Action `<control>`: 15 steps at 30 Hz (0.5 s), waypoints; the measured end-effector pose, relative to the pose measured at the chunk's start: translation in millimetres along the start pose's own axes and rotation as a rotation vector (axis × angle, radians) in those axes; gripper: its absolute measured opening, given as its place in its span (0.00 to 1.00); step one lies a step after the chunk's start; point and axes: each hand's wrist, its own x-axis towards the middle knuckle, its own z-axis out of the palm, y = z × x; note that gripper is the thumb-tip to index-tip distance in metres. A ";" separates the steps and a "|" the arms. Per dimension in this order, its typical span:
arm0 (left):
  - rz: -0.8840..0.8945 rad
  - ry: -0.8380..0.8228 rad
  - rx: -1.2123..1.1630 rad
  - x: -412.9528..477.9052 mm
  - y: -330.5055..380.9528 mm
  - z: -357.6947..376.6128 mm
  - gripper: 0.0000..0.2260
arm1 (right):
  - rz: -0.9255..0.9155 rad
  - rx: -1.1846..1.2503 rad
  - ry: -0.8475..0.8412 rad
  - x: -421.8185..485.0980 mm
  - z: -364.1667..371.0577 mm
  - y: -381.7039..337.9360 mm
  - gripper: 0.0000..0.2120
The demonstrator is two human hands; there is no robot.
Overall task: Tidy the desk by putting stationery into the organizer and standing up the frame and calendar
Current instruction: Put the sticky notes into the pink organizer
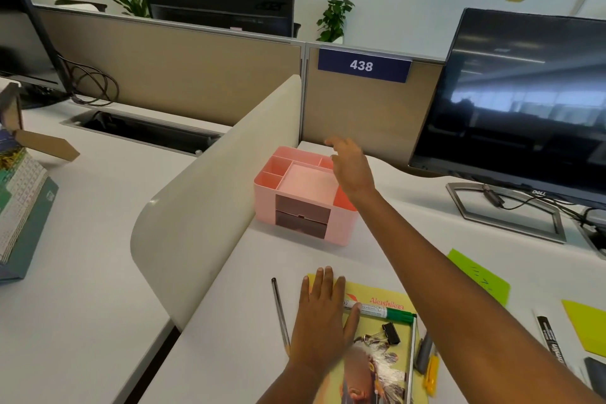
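A pink organizer (295,188) with two dark drawers stands by the beige divider. My right hand (351,167) hovers over its right rear compartments, fingers apart and empty. My left hand (323,315) lies flat on a yellow magazine (390,351) at the desk's front. On the magazine rest a green marker (390,311) and a black binder clip (390,333). A thin pen (280,311) lies left of the magazine. A calendar (19,207) stands on the neighbouring desk at far left, beside a brown frame (13,105).
A beige divider (210,197) separates the two desks. A Dell monitor (524,102) with its stand and cables fills the right rear. Green sticky notes (478,275), a black marker (551,338), a grey pen and a yellow highlighter (431,371) lie on the right.
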 end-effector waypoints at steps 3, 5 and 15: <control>0.006 0.002 0.010 0.1 -2.3 0.2 0.30 | 0.054 -0.023 0.031 -26.8 -13.8 24.3 0.16; 0.010 0.039 0.014 0.3 -3.6 1.2 0.30 | 0.106 -0.033 0.034 -49.8 -22.8 44.3 0.13; 0.001 0.125 -0.009 -2.1 -2.7 -1.9 0.31 | 0.454 -0.078 -0.120 -150.0 -72.4 145.4 0.14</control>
